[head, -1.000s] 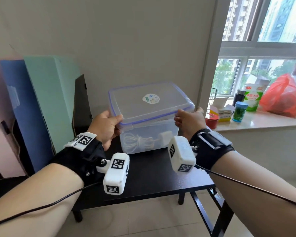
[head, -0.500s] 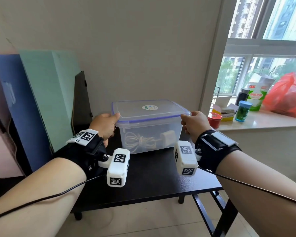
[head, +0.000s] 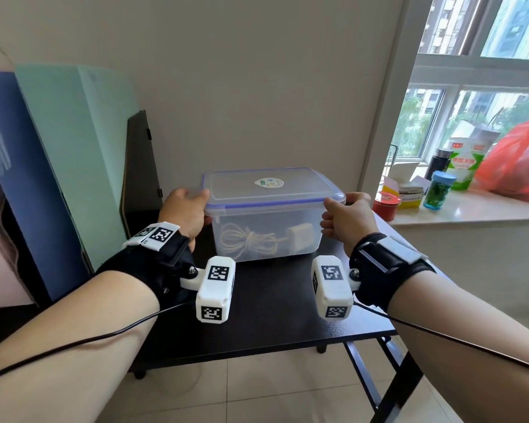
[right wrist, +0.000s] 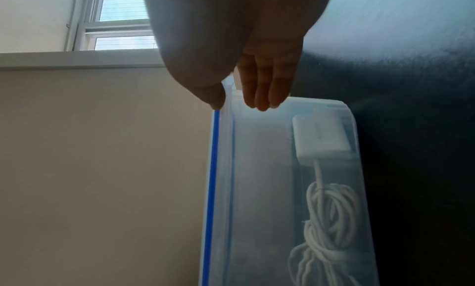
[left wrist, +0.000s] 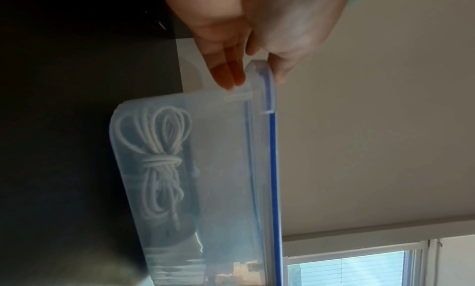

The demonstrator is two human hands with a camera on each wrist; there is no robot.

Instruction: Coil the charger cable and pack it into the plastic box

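A clear plastic box (head: 266,242) stands on the black table (head: 272,315) with its blue-sealed lid (head: 269,187) lying flat on top. Inside lie the white charger cable (head: 248,241), coiled and knotted, and its white adapter (head: 300,238). My left hand (head: 187,209) pinches the lid's left end: the left wrist view shows the thumb above and the fingers (left wrist: 228,77) under the rim. My right hand (head: 345,215) pinches the right end the same way, thumb on the lid (right wrist: 221,168), fingers (right wrist: 262,95) below. The cable (right wrist: 331,229) and adapter (right wrist: 321,140) show through the wall.
Coloured boards (head: 74,148) and a black panel (head: 141,166) lean on the wall at the left. On the window sill to the right stand a red tin (head: 385,206), a blue-capped jar (head: 440,190), a green carton (head: 464,166) and a red bag (head: 519,160).
The lid, held tilted above the box a second ago, has come down with both hands and now lies flat on the box.
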